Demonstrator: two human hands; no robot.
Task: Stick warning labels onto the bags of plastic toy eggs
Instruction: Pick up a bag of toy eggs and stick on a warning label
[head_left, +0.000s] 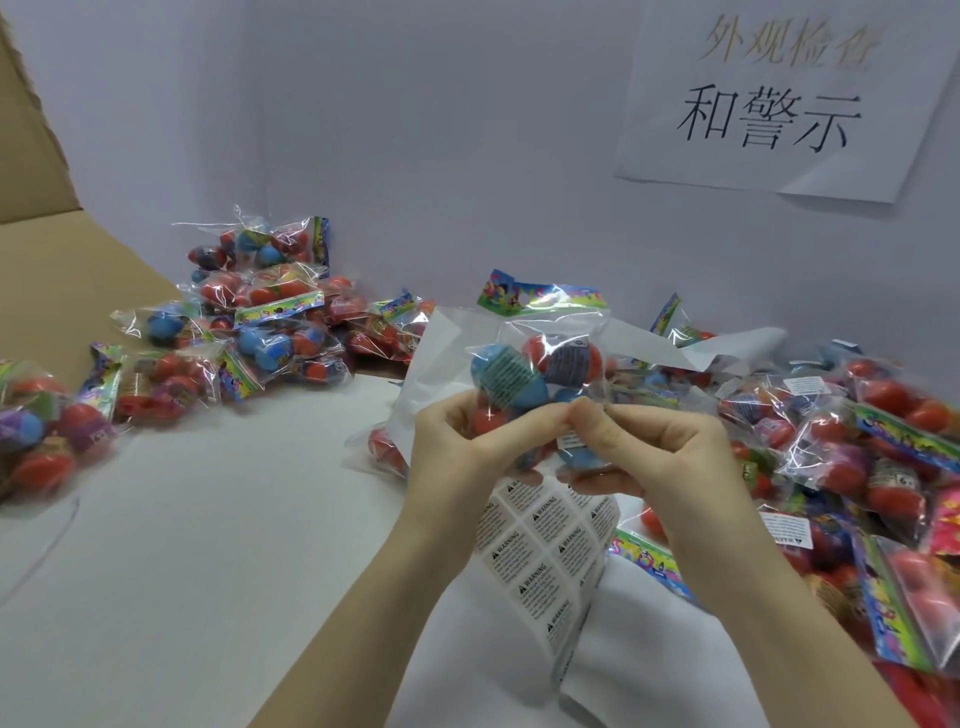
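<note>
Head view: nearest, below the grip, the label sheet (545, 561) hangs curling over the worktop (182, 545); above it the left hand (462, 447) curls round the bag (535, 384) of eggs, and the right hand (660, 452) pinches that bag's lower front where a small label (571, 440) lies. The film looks slack, so pressing over the gaps between eggs could leave that label creased or half lifted. Beyond the grip, heaps of bags lie left (249, 322) and right (857, 415).
</note>
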